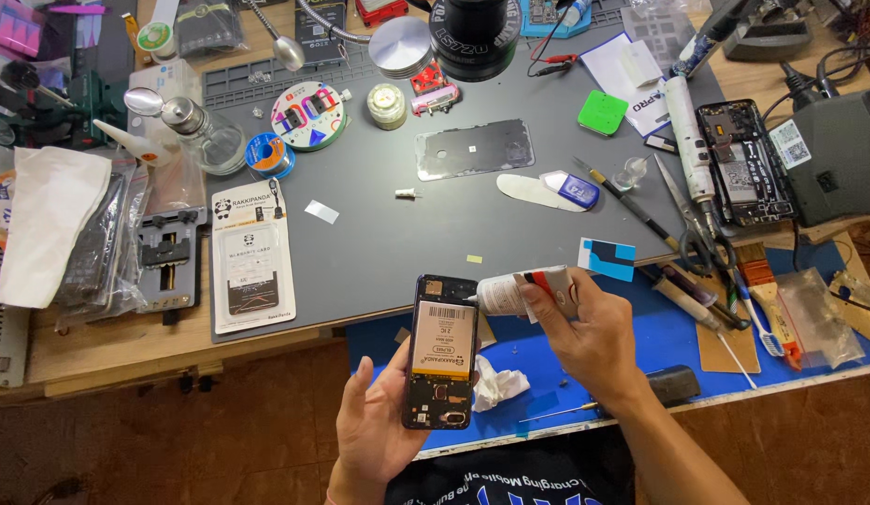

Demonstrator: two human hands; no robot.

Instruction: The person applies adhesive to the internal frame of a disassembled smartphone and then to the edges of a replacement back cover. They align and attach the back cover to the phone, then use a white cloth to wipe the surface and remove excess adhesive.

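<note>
My left hand [377, 421] holds an opened phone [441, 351] upright, back side up, showing a yellow-and-white labelled battery inside its black frame. My right hand [584, 327] grips a small white glue tube [528, 292] with a red and black label, its thin nozzle pointing left and touching the phone's upper right edge. Both hands are over the front edge of the grey work mat [407, 243] and the blue mat [659, 346].
A dark back cover [475, 149] lies mid-mat, with a white oval pad and blue tool [556, 191] to its right. A second opened phone [741, 161], scissors [697, 234], brushes, a packaged part [253, 257] and a crumpled tissue [498, 385] lie around.
</note>
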